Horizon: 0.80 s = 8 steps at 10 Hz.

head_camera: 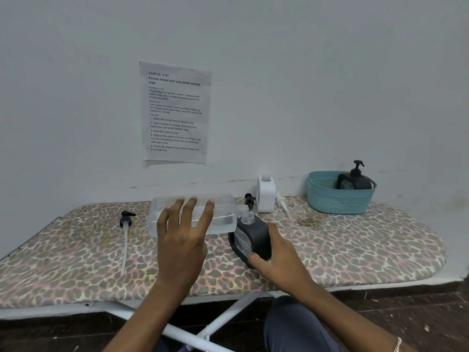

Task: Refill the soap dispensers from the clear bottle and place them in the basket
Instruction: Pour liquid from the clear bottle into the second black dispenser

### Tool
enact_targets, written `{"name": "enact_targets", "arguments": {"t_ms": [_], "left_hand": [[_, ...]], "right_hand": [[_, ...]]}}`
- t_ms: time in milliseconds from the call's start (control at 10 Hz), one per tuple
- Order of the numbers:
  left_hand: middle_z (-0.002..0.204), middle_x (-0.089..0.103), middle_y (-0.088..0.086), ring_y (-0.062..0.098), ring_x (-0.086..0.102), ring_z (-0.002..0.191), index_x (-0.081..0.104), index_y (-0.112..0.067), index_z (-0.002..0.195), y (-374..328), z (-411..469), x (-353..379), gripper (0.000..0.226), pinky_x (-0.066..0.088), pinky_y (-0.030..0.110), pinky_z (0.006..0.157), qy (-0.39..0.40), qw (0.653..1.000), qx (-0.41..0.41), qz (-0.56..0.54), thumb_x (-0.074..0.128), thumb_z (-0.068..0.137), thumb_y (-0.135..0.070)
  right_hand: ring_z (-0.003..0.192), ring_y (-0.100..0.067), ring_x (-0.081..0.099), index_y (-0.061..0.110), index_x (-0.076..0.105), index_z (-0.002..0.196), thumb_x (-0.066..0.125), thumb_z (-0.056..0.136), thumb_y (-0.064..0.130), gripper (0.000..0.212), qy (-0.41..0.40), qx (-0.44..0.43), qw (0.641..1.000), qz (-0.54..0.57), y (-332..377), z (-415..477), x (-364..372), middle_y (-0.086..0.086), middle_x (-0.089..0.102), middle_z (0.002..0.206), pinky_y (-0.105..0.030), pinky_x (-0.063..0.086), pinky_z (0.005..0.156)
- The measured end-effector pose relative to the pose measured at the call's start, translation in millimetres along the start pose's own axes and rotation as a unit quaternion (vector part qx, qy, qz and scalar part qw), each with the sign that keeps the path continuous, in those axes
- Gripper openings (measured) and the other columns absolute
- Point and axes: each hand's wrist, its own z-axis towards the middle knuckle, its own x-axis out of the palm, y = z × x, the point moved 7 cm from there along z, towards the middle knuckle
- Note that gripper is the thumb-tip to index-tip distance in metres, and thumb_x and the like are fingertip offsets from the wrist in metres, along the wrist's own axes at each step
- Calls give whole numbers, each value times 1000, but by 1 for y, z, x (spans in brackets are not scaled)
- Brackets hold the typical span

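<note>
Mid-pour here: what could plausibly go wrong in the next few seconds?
1. The clear bottle, tipped flat in the left hand, meets the black dispenser's narrow neck at an angle; liquid may miss and wet the ironing board cover.
2. The dispenser is tilted in the right hand, so it may overflow early.
3. The black pump lies loose near the left forearm and could be knocked.

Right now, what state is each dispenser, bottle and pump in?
Clear bottle: uncapped, tipped sideways in the left hand, mouth at the black dispenser's neck.
Black dispenser: pump off, tilted, in the right hand grip.
White dispenser: upright, pump off.
Dispenser in basket: pump on, inside the blue basket.
Black pump: loose, lying on the board.
White pump: loose, lying beside the white dispenser.
</note>
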Motion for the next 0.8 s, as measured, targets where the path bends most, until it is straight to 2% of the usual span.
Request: {"name": "enact_targets", "arguments": {"t_ms": [100, 200, 300, 600, 800], "left_hand": [[136, 64, 20, 44, 55, 130, 67, -15, 138, 0, 0, 1, 83, 35, 56, 109, 2, 1000, 0, -3, 67, 62, 17], [136, 64, 20, 44, 55, 130, 67, -15, 138, 0, -1, 1, 83, 35, 56, 110, 3, 1000, -1, -5, 67, 61, 17], [137, 63, 20, 44, 54, 131, 67, -15, 138, 1, 0, 1, 84, 35, 57, 109, 2, 1000, 1, -5, 67, 61, 16], [136, 64, 20, 43, 53, 130, 67, -15, 138, 0, -1, 1, 83, 35, 56, 109, -1, 1000, 1, -4, 68, 61, 16], [137, 63, 20, 43, 54, 131, 67, -15, 138, 0, -1, 2, 84, 35, 57, 109, 2, 1000, 1, -5, 69, 60, 16]], "right_hand": [[89, 2, 63, 34, 45, 121, 72, 86, 41, 45, 0, -4, 1000, 1, 2, 0, -1, 16, 66, 100, -19, 53, 70], [89, 2, 63, 34, 45, 120, 72, 86, 42, 45, 2, -3, 1000, 4, 2, -1, -1, 16, 66, 100, -17, 52, 70], [91, 3, 63, 35, 45, 122, 72, 85, 43, 47, 0, 0, 1000, 5, 2, -1, -1, 16, 66, 102, -21, 55, 73], [92, 4, 62, 37, 43, 124, 73, 86, 39, 48, 4, 2, 1000, 3, 1, -1, -1, 18, 65, 103, -21, 55, 74], [91, 0, 64, 35, 44, 124, 72, 85, 43, 48, 7, 2, 1000, 5, 1, -1, 0, 16, 66, 103, -28, 58, 76]]}}
